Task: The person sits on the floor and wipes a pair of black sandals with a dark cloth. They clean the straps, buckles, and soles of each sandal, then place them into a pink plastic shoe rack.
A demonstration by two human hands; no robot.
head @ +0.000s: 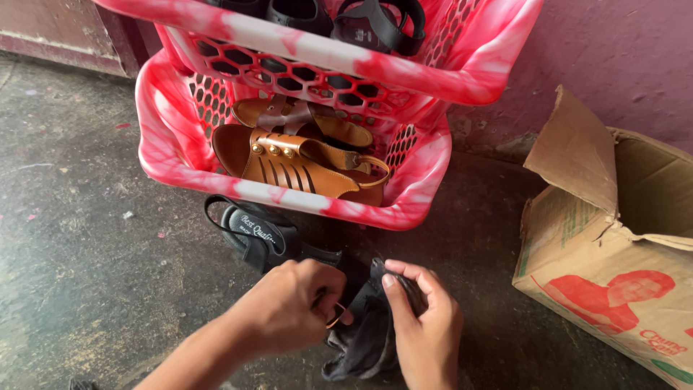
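My left hand [292, 307] pinches a small metal buckle on a black sandal [364, 332] that lies on the floor in front of me. My right hand [426, 321] grips the strap and upper edge of that same sandal from the right. A second black sandal [256, 231] lies just beyond my left hand, partly under the lower basket. Both hands are closed around parts of the near sandal.
A red-and-white plastic rack stands ahead, its lower basket [173, 155] holding brown strappy sandals [303, 162], its upper basket [462, 79] holding black sandals [375, 22]. An open cardboard box [613, 245] sits at the right against a pink wall. The floor is dark concrete.
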